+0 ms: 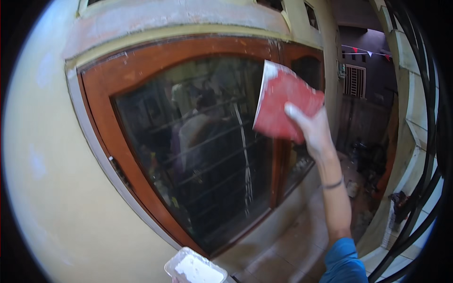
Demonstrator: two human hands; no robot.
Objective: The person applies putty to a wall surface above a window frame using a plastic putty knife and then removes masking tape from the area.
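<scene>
My right hand [315, 128] is raised in front of the window, closed on a flat red sheet [283, 101]. The thumb, whitened at its tip, presses on the sheet's face, and the other fingers are hidden behind it. White paste coats the sheet's upper left corner and edge. At the bottom of the view is a clear plastic tub [194, 269] of white paste. Only a sliver of my left hand [175, 279] shows, at the tub's lower left side, holding it. The tub's lower part is cut off by the picture's edge.
A brown wooden window frame [96, 99] with dark reflecting glass [207, 155] fills the middle. Cream wall [42, 165] lies left, and a patchy ledge [170, 21] runs above. Black bars or cables [427, 141] curve at the right. Tiled floor [295, 245] shows below.
</scene>
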